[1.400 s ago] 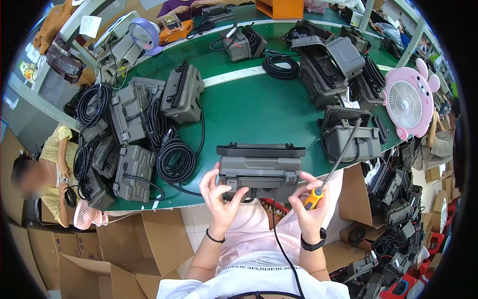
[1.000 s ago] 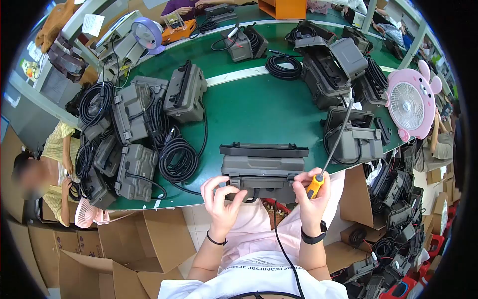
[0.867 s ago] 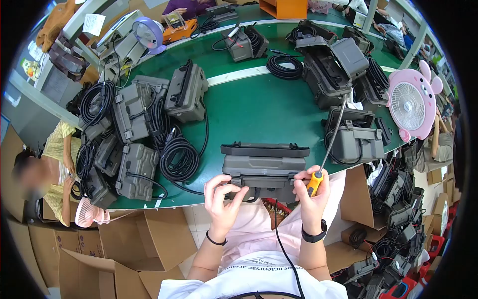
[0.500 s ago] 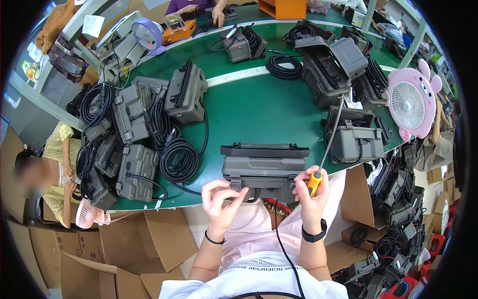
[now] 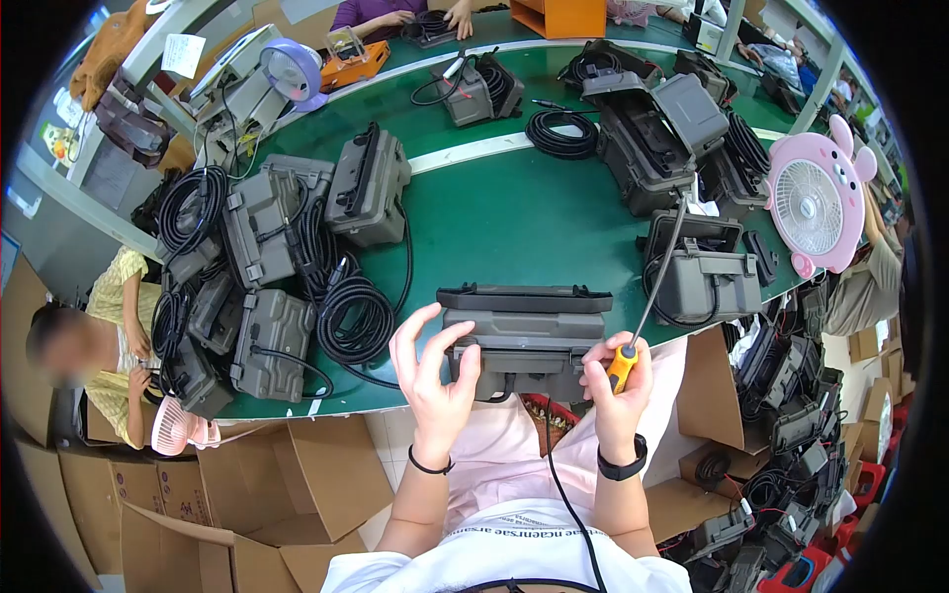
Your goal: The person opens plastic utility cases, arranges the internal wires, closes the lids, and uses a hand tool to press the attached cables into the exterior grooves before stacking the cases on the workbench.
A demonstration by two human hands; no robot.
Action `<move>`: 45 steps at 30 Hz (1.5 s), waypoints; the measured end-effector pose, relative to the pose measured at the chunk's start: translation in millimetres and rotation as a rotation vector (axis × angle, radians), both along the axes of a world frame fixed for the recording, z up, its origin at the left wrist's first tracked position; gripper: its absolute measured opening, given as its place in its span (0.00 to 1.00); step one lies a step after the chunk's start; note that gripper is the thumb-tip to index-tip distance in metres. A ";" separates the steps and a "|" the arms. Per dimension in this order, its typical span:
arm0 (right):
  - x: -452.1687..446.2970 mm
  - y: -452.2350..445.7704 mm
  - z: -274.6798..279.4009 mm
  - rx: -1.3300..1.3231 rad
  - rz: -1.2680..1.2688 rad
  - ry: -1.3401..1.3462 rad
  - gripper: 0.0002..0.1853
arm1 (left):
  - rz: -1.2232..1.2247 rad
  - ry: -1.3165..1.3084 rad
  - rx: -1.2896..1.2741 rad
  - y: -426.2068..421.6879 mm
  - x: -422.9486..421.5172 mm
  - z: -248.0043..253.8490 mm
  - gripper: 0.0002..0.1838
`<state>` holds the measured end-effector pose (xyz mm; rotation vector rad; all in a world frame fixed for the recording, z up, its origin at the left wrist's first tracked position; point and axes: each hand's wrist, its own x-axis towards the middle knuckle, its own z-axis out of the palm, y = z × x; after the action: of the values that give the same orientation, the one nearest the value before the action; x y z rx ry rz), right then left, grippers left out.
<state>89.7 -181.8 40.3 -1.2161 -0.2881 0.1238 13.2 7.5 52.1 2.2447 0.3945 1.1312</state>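
In front of me a grey plastic case (image 5: 534, 331) sits at the near edge of the green table, with a black handle along its far side. My left hand (image 5: 435, 371) is at the case's left end, fingers spread and raised; whether a fingertip touches the case I cannot tell. In my right hand (image 5: 618, 385) is a screwdriver (image 5: 624, 367) with a yellow and black handle, its long shaft pointing up and away. Some fingers of that hand rest near the case's right end. A black cable (image 5: 376, 376) runs left from the case toward a coil (image 5: 356, 318).
Grey cases (image 5: 272, 341) and coiled cables crowd the left of the green table (image 5: 474, 217). More cases (image 5: 643, 148) and a pink fan (image 5: 816, 203) stand at right. Cardboard boxes (image 5: 267, 484) lie below. A person in yellow (image 5: 119, 296) works at left, another across the table.
My left hand has lifted and opened its fingers, moving up along the case's left end. The right hand with the screwdriver has barely moved. Across the table, the other person's hands have shifted.
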 end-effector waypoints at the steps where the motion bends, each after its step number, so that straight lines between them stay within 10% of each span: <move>1: 0.2 -0.3 -0.5 -0.002 0.002 0.001 0.17 | -0.013 -0.010 -0.037 0.6 0.0 -1.0 0.12; 12: 2.8 2.4 -5.5 0.042 -0.021 -0.009 0.21 | -0.361 -0.150 -0.653 3.2 -8.6 -33.1 0.25; 23: 4.1 1.6 -8.3 0.043 -0.012 0.005 0.21 | 0.001 -0.089 -0.014 -6.1 -17.5 -42.2 0.28; 33: 3.1 2.4 -9.6 0.073 0.005 -0.015 0.21 | -0.180 -0.191 -0.306 4.0 -19.8 -44.1 0.25; 45: 6.4 1.7 -9.8 0.041 0.017 -0.038 0.21 | 0.004 -0.076 0.111 14.1 0.8 -11.9 0.17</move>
<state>96.0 -180.1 30.4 -1.1766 -0.3328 0.1091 14.1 21.6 40.1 2.2882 0.3119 1.2649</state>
